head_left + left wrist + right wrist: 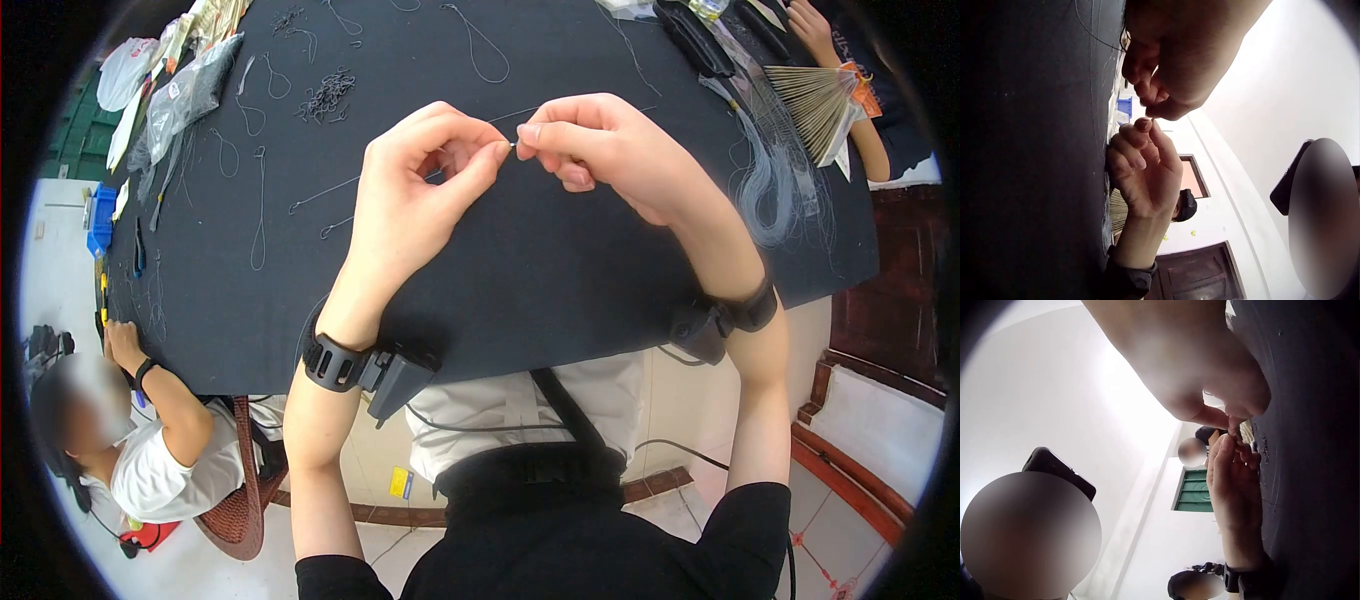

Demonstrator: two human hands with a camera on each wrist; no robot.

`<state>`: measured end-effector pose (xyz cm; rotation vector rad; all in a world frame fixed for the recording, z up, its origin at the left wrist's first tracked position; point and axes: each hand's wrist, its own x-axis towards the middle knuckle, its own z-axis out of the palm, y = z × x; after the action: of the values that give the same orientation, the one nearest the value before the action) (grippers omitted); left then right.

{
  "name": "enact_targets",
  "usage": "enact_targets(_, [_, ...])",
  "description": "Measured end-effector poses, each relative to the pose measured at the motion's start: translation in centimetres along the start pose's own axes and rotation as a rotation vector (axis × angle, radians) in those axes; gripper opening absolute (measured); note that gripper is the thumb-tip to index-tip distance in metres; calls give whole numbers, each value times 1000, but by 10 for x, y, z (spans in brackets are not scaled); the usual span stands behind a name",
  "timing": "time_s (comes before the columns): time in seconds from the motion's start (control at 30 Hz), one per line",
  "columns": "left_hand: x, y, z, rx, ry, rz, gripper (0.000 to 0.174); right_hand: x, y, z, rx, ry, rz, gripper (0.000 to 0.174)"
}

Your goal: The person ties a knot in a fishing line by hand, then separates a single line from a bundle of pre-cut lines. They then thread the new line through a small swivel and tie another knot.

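Both hands meet above the black cloth in the head view, fingertips almost touching. The left hand (430, 180) pinches a tiny dark piece (513, 145) between thumb and forefinger. From the other side, the right hand (610, 150) pinches at the same piece, its other fingers curled. A thin dark line runs behind the hands. The wrist views show the left hand (1235, 487) and the right hand (1147, 169) thumb to finger; the piece is too small to make out there.
Wire loops (262, 210) and a pile of small dark hooks (325, 95) lie on the black table (560, 290). At the right are clear line bundles (765, 190) and a fan of thin sticks (815, 105). One person (160, 450) sits at the left, another (885, 100) at top right.
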<state>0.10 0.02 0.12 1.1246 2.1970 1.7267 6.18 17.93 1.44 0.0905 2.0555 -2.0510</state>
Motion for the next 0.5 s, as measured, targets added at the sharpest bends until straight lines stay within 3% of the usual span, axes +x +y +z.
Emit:
enact_targets(0.17, [-1, 12, -4, -98, 42, -70, 5, -2, -4, -3, 14, -26, 127, 27])
enact_targets(0.33, [-4, 44, -5, -293, 51, -149, 6, -9, -3, 17, 49, -372, 285, 40])
enact_targets(0.43, [0, 61, 6, -360, -2, -154, 7, -7, 11, 30, 244, -622, 231, 59])
enact_targets(0.5, [3, 70, 13, -447, -26, -178, 8, -6, 9, 32, 323, -677, 189, 59])
